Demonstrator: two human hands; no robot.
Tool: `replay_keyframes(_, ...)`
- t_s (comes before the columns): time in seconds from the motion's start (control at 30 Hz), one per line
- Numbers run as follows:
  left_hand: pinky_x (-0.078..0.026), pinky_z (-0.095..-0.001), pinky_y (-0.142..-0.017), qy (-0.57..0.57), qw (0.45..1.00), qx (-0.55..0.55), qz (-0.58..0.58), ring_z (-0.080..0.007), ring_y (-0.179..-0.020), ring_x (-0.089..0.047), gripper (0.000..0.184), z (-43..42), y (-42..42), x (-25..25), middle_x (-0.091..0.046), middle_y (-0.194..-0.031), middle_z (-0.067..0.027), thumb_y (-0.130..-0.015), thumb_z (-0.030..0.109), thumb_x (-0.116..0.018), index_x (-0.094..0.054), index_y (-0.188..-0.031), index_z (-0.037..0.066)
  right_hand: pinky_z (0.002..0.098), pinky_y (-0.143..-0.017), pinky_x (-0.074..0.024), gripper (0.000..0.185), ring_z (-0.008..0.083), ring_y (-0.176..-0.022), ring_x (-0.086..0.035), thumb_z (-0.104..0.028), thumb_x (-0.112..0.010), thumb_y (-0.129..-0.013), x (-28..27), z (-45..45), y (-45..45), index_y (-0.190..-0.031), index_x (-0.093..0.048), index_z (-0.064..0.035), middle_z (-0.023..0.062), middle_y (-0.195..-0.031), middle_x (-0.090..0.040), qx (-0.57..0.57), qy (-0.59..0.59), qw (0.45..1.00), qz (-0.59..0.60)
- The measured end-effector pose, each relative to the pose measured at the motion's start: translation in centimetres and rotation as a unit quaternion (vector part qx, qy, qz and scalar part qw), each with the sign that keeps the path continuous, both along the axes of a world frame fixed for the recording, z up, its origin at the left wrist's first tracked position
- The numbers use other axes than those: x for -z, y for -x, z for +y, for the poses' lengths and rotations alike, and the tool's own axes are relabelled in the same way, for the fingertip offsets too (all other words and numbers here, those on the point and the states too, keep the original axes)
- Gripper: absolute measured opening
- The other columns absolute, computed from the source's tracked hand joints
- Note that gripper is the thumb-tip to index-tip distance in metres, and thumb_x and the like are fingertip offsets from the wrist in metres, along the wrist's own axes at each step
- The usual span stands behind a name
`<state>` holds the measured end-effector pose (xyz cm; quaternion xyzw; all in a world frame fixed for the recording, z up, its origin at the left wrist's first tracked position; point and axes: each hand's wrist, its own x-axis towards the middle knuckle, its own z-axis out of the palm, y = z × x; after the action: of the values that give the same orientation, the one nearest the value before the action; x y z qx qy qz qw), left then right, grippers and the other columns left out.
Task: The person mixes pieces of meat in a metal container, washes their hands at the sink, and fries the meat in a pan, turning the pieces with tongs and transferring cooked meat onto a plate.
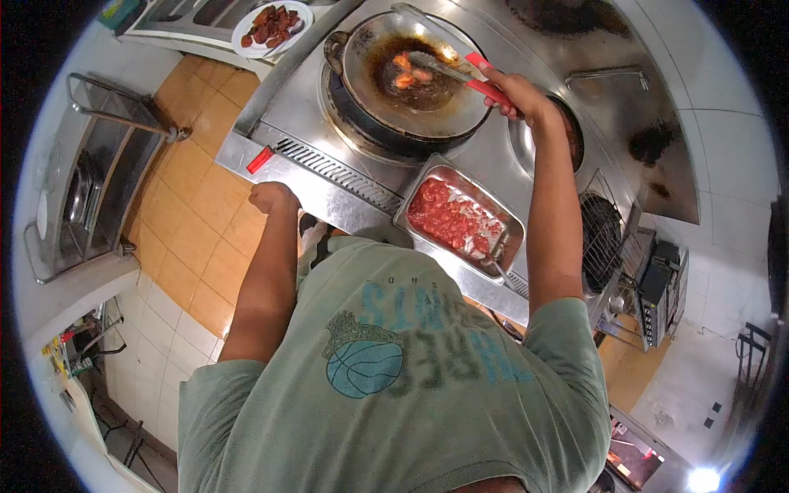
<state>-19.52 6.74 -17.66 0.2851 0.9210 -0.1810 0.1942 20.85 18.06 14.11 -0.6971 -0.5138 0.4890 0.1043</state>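
My right hand (519, 92) is closed on the red handles of metal tongs (448, 67), held over a large wok (370, 49). The tongs' lower arm reaches down near reddish-orange pieces (408, 72) lying in dark oil at the wok's middle. My left hand (274, 197) is curled into a fist beside the counter's front edge, near a red object (260, 159) on that edge. Whether the fist holds anything is hidden. Below the wok, a metal tray (400, 215) of raw red meat pieces (448, 214) sits on the counter, with a utensil handle at its lower right corner.
A white plate (240, 43) with browned pieces stands at the top left. Right of the wok is a round metal pan (521, 148), partly behind my right forearm. A wire basket (602, 234) lies farther right. A metal cart (115, 156) stands at the left.
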Motion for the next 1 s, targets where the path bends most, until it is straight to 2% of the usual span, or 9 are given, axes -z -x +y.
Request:
replay_keyframes(0.07,-0.050,-0.0296,-0.070,-0.031,0.998,-0.047,-0.014,-0.0194,-0.092,-0.060,0.037,-0.2,-0.2,-0.1,-0.059,-0.104,-0.0072,-0.082,0.032,-0.058,-0.057,-0.105,0.003,0.0200,-0.036,-0.0324,0.058,0.0048,-0.042,-0.042,-0.061,-0.053,-0.081,0.1,0.0,0.3,-0.088,-0.061,-0.0043,0.0022,-0.065,-0.058,-0.006,-0.014,1.000,-0.003)
replay_keyframes(0.3,-0.047,-0.0302,-0.080,0.005,0.999,0.030,-0.023,-0.0201,-0.094,-0.059,0.030,-0.5,-0.6,-1.6,-0.062,-0.101,-0.0079,-0.085,0.028,-0.051,-0.058,-0.102,0.004,0.0228,-0.035,-0.0336,0.063,0.0080,-0.042,-0.045,-0.063,-0.054,-0.079,1.2,0.2,0.8,-0.081,-0.060,-0.0006,0.0032,-0.062,-0.056,-0.025,-0.034,0.998,-0.047)
replay_keyframes(0.37,-0.047,-0.0287,-0.081,-0.138,0.972,-0.167,-0.087,-0.0184,-0.096,-0.059,0.034,-0.3,0.3,-0.6,-0.062,-0.103,-0.0062,-0.082,0.033,-0.056,-0.060,-0.101,0.006,0.0234,-0.034,-0.0333,0.064,0.0083,-0.041,-0.045,-0.064,-0.054,-0.078,1.1,0.5,0.3,-0.079,-0.060,-0.0001,0.0035,-0.061,-0.055,-0.024,-0.035,0.998,-0.046)
replay_keyframes(0.4,-0.047,-0.0272,-0.081,-0.272,0.882,-0.356,-0.145,-0.0163,-0.099,-0.059,0.039,0.0,1.5,0.9,-0.061,-0.105,-0.0043,-0.077,0.038,-0.063,-0.062,-0.102,0.008,0.0235,-0.034,-0.0331,0.065,0.0083,-0.041,-0.044,-0.065,-0.054,-0.078,1.1,0.6,0.0,-0.079,-0.060,-0.0001,0.0035,-0.061,-0.055,-0.023,-0.041,0.998,-0.045)
replay_keyframes(0.47,-0.049,-0.0274,-0.078,-0.291,0.872,-0.367,-0.140,-0.0165,-0.099,-0.060,0.039,-0.1,1.8,2.7,-0.061,-0.105,-0.0050,-0.076,0.035,-0.065,-0.061,-0.103,0.007,0.0238,-0.034,-0.0329,0.066,0.0084,-0.040,-0.044,-0.066,-0.054,-0.078,1.0,0.5,-0.3,-0.079,-0.060,0.0002,0.0036,-0.060,-0.055,-0.023,-0.042,0.998,-0.048)
replay_keyframes(0.5,-0.051,-0.0291,-0.075,-0.179,0.961,-0.193,-0.080,-0.0188,-0.096,-0.061,0.033,-0.2,1.5,3.3,-0.062,-0.102,-0.0077,-0.080,0.027,-0.059,-0.058,-0.105,0.004,0.0239,-0.034,-0.0329,0.067,0.0085,-0.040,-0.043,-0.066,-0.054,-0.077,0.8,0.5,-0.3,-0.079,-0.060,0.0005,0.0035,-0.060,-0.055,-0.025,-0.038,0.998,-0.052)
replay_keyframes(0.57,-0.053,-0.0291,-0.071,-0.077,0.995,-0.050,-0.028,-0.0210,-0.092,-0.062,0.028,-0.1,1.3,4.5,-0.062,-0.100,-0.0104,-0.083,0.017,-0.054,-0.054,-0.107,0.001,0.0234,-0.034,-0.0319,0.064,0.0075,-0.040,-0.043,-0.065,-0.053,-0.078,0.5,0.4,-0.1,-0.079,-0.060,-0.0012,0.0019,-0.060,-0.054,-0.026,-0.027,0.997,-0.068)
replay_keyframes(0.9,-0.054,-0.0298,-0.062,-0.069,0.995,-0.075,-0.006,-0.0176,-0.089,-0.062,0.030,0.3,1.4,4.7,-0.061,-0.099,-0.0079,-0.081,0.018,-0.058,-0.053,-0.106,0.002,0.0236,-0.037,-0.0347,0.066,0.0075,-0.043,-0.044,-0.067,-0.054,-0.076,1.2,0.4,0.7,-0.077,-0.060,-0.0016,0.0014,-0.061,-0.055,-0.056,-0.031,0.992,-0.112)
replay_keyframes(1.0,-0.053,-0.0293,-0.064,0.098,0.984,0.150,-0.014,-0.0165,-0.092,-0.061,0.030,0.0,-0.5,-4.1,-0.061,-0.099,-0.0078,-0.082,0.022,-0.057,-0.055,-0.104,0.002,0.0241,-0.037,-0.0352,0.067,0.0082,-0.043,-0.046,-0.068,-0.055,-0.074,-1.2,-1.1,0.6,-0.075,-0.060,-0.0018,0.0020,-0.061,-0.055,-0.040,-0.050,0.993,-0.102)
